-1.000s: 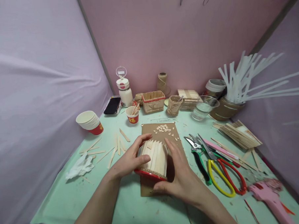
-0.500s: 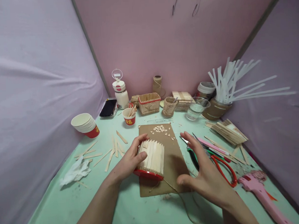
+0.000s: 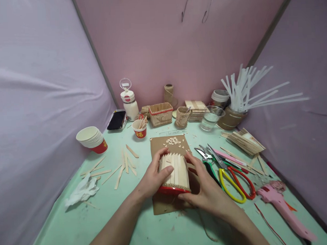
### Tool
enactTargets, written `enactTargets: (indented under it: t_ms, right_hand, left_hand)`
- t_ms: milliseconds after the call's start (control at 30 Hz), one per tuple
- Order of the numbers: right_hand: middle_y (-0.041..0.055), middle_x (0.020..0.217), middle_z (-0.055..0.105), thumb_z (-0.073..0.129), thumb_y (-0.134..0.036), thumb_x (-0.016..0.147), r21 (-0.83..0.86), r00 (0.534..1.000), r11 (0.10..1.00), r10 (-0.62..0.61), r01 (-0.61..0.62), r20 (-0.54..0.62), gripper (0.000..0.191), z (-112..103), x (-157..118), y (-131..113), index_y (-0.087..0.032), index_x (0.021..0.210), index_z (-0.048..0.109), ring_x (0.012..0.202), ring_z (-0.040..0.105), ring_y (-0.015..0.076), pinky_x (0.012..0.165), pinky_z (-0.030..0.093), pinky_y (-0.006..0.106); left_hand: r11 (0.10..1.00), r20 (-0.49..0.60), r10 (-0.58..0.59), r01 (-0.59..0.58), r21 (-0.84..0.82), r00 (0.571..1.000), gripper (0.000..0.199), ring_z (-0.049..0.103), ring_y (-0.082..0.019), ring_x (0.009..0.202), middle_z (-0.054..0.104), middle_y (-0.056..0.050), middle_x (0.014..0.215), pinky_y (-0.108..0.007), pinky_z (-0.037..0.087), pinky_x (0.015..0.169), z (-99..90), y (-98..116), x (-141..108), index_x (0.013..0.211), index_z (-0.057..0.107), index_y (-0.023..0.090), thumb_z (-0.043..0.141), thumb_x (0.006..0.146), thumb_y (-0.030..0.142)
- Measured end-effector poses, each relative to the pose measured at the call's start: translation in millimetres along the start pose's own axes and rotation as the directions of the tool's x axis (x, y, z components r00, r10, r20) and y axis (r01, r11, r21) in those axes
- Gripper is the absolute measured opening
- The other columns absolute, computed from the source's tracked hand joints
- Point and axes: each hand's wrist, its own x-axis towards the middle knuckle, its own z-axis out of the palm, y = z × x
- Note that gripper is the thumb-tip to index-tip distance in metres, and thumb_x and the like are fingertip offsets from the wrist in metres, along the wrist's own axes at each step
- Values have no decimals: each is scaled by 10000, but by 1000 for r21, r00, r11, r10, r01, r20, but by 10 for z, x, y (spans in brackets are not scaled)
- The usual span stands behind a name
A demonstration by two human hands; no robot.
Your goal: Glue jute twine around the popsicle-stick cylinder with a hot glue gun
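Observation:
A cup-like piece covered in pale wooden slats (image 3: 176, 172), with pointed slat tops, a twine band and a red base, is tilted above the brown cardboard (image 3: 164, 205). My left hand (image 3: 155, 173) grips its left side, thumb across the slats. Around its right side curves my right hand (image 3: 204, 185), fingers at the upper edge and thumb by the red base. Small wood chips (image 3: 173, 141) lie on the far part of the cardboard. Twine (image 3: 204, 225) trails on the table below my right hand.
Scissors with yellow handles (image 3: 231, 186), red-handled scissors (image 3: 244, 180) and a pink glue gun (image 3: 286, 211) lie right. Loose sticks (image 3: 126, 162), a crumpled tissue (image 3: 82, 191) and stacked paper cups (image 3: 92, 139) are left. Behind stand a basket (image 3: 161, 114) and a clear water cup (image 3: 209, 118).
My right hand has moved left and closed around the slatted piece's right side. The piece, with my left hand on it, has shifted right, and the yellow-handled scissors are now uncovered.

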Motion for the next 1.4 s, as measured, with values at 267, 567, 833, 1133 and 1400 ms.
enactTargets:
  t_ms: [267, 567, 833, 1133, 1400]
  right_hand:
    - [125, 1504, 246, 752, -344, 674, -30, 1000, 999, 21, -21, -9, 1012, -38, -51, 25, -271, 1471, 133, 1377, 296, 294, 1118, 284, 493]
    - [108, 1540, 175, 750, -404, 678, -120, 999, 992, 32, -31, 8, 1074, -142, -108, -10, -302, 1486, 50, 1415, 202, 296, 1125, 265, 511]
    - [101, 1537, 212, 720, -438, 712, -214, 997, 976, -58, 44, -59, 994, -344, -94, -68, -295, 1484, 110, 1413, 216, 299, 1121, 282, 514]
    - [71, 1195, 624, 580, -420, 832, -312, 944, 950, -117, 16, -310, 361, -774, 151, -207, -243, 1146, 595, 1112, 574, 257, 945, 461, 430]
    - [42, 827, 707, 576, -261, 797, -373, 841, 928, -192, -12, -505, 138, -1002, 821, -340, -184, 836, 683, 778, 630, 189, 766, 455, 329]
  left_hand:
    - [995, -31, -56, 53, -88, 998, 582, 323, -266, 1356, 396, -102, 1437, -389, 259, 1104, -19, -8, 17, 1333, 397, 240, 544, 832, 498]
    - [980, -75, -100, 85, -180, 992, 528, 382, -246, 1324, 440, -85, 1405, -401, 295, 1079, -24, -69, 16, 1307, 424, 273, 465, 860, 549]
    - [976, -106, -149, 129, -174, 983, 619, 411, -252, 1303, 449, -99, 1405, -374, 345, 1051, -5, -68, 40, 1315, 430, 246, 421, 835, 636]
    - [970, -121, -146, 118, -213, 982, 533, 393, -218, 1319, 460, -93, 1381, -350, 318, 1066, -136, -24, 117, 1269, 454, 262, 455, 847, 588]
    - [998, -438, 54, -39, 43, 897, 309, 583, -184, 923, 646, -55, 908, -324, 400, 874, -230, 11, 597, 881, 601, 169, 552, 805, 465]
